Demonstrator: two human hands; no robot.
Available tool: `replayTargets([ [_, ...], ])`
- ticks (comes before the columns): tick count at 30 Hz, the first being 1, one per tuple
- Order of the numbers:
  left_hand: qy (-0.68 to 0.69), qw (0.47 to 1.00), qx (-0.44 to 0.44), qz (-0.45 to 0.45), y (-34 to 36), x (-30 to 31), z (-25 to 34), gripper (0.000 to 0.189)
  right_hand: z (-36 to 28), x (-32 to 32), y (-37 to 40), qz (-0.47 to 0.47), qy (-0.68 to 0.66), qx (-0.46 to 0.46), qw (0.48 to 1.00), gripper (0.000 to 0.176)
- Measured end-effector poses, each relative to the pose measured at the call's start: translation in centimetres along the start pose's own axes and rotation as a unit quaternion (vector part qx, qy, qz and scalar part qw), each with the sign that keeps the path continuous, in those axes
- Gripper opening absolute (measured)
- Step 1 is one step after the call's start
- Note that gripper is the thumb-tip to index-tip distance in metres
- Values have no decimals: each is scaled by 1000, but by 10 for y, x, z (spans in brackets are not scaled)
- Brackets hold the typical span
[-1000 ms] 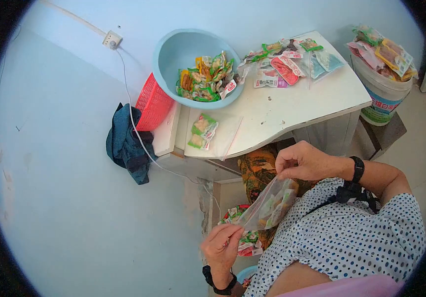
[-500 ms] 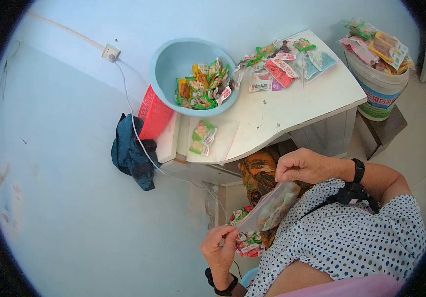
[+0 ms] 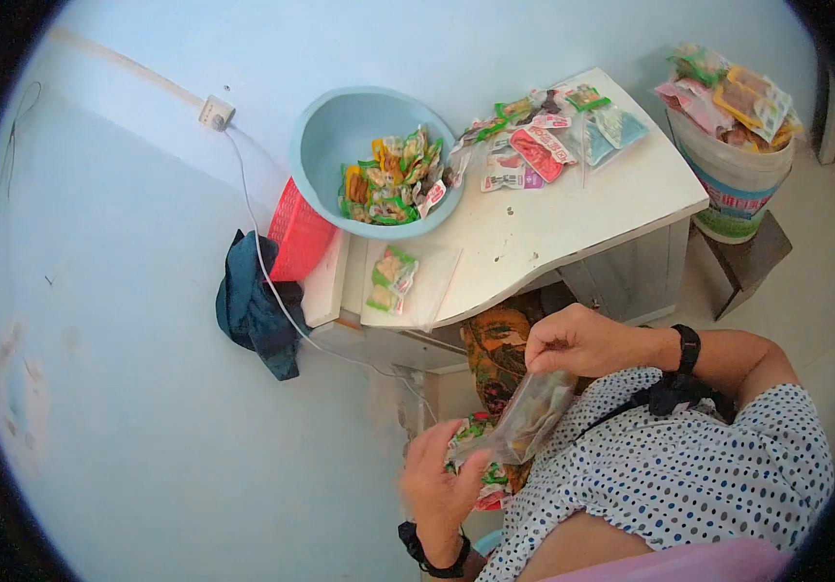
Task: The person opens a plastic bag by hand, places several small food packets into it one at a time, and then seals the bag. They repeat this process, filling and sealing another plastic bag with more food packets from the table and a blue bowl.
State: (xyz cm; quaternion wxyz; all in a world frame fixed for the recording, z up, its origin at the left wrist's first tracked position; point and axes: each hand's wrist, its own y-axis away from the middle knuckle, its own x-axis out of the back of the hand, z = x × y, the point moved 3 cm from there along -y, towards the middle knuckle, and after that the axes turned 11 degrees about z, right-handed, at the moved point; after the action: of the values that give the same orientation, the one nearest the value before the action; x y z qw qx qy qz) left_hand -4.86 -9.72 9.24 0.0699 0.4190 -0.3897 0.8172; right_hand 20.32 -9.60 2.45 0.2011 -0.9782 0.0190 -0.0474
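Note:
My right hand (image 3: 578, 341) pinches the upper corner of a clear plastic bag (image 3: 536, 412), which hangs slanted in front of my shirt with small packets inside. At the bag's lower end, my left hand (image 3: 442, 480) has its thumb and fingers spread and slightly blurred; whether it touches the bag is hard to tell. Beneath the bag, a red container of small green and red packets (image 3: 491, 497) is partly hidden. On the near left of the white table (image 3: 587, 228) lies another clear bag (image 3: 432, 286) with green packets (image 3: 391, 276).
A blue basin (image 3: 316, 131) of packets stands at the table's back left, above a red basket (image 3: 298, 233) and dark cloth (image 3: 255, 306). More packets (image 3: 542, 153) lie at the back. A full bucket (image 3: 728, 194) stands right. A white cord (image 3: 260, 242) hangs left.
My left hand has let go of the bag's lower corner and its fingers have spread apart. My right hand, still pinching the bag, has shifted slightly left and down.

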Motion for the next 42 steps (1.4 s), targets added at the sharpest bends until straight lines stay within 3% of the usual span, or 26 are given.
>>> replayTargets([
  [2, -20, 999, -46, -12, -4, -11, 15, 34, -2, -5, -1, -3, 2, 1, 1000, 14],
  [10, 72, 996, -49, 19, 0, -42, -6, 13, -9, -18, -4, -17, 65, -3, 998, 15],
  [15, 87, 994, -49, 51, 7, -41, -6, 9, -12, -21, -2, -29, 3, -116, 993, 10],
  [18, 99, 993, -34, 49, 9, -38, -8, 10, -18, -26, -6, -67, 66, -34, 995, 14],
  [31, 154, 984, -5, 91, 21, -32, -23, 12, -23, -45, -20, -116, 101, -9, 988, 4],
  [42, 175, 981, -22, 83, 19, -40, -24, 12, -13, -53, -22, -166, 49, -70, 982, 10],
])
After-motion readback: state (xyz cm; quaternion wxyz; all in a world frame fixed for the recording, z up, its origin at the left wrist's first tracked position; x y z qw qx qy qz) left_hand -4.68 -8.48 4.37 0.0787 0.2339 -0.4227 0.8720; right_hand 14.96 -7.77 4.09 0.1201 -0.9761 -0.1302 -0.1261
